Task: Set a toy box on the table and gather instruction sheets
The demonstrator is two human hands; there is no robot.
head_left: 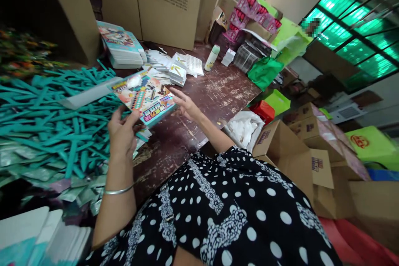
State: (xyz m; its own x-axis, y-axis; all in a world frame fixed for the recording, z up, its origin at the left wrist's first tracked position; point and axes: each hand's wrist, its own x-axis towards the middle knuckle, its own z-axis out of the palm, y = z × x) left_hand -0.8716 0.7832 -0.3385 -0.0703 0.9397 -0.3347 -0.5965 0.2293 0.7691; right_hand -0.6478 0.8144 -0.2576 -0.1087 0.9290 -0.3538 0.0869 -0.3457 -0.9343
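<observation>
My left hand (122, 131) grips the near edge of a flat, colourful printed toy box (143, 94) with teal sides and holds it above the dark wooden table (215, 87). Its open flap points left. My right hand (184, 103) hovers at the box's right edge with fingers spread, touching or almost touching it. A big heap of teal plastic sticks (46, 120) lies just left of the box. Behind it lie small stacks of white printed sheets (177, 68).
A stack of the same boxes (121, 45) stands at the back, before large cardboard cartons (168, 4). A white bottle (212, 57) stands mid-table. Cartons (299, 149), green bags (264, 70) and a white plastic bag (245, 126) crowd the right side. Foil packets (77, 191) lie near left.
</observation>
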